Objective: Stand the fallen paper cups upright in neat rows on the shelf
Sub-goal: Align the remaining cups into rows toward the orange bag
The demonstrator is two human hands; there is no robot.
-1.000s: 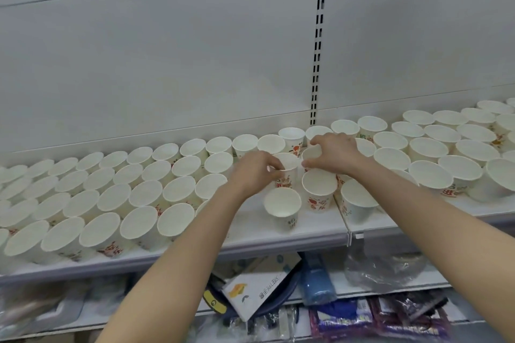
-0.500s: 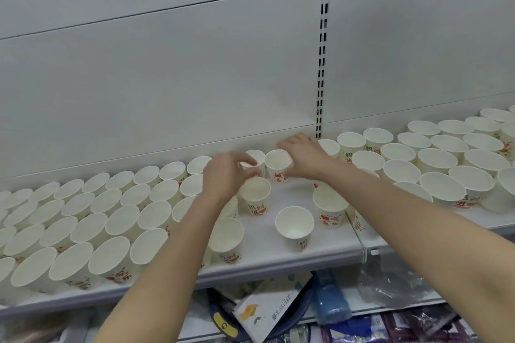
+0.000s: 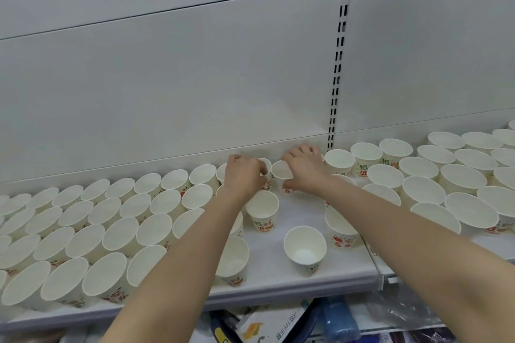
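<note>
Both arms reach in from the bottom of the frame toward the back row of the white shelf [image 3: 278, 281], just left of centre.

Left hand [image 3: 243, 175]: fingers curled around a paper cup [image 3: 266, 172] at the back row; only a sliver of that cup's rim and printed side shows past the knuckles. It looks upright.

Right hand [image 3: 305, 168]: thumb and fingers pinch the next cup [image 3: 282, 171] just beside it, thumb low on the wall, fingers over the far rim. Cup upright, mouth open toward the viewer. The two held cups sit nearly touching.

Left half of frame: rows of upright cups [image 3: 111, 220] packed rim to rim, four or five deep, running off the left edge.

Right half: more upright cups [image 3: 423, 192] in rows, past the slotted upright [image 3: 338, 64] of the back panel.

Centre gap, bare shelf with loose singles, all upright: one [image 3: 262, 210] below the left hand, one [image 3: 305, 249] near the front edge, one with red print [image 3: 341, 228] against the right forearm, one [image 3: 234, 260] half hidden by the left forearm.

Lower edge: a lower shelf with a white carton [image 3: 278, 326] and a blue package [image 3: 338, 320], partly cut off.
</note>
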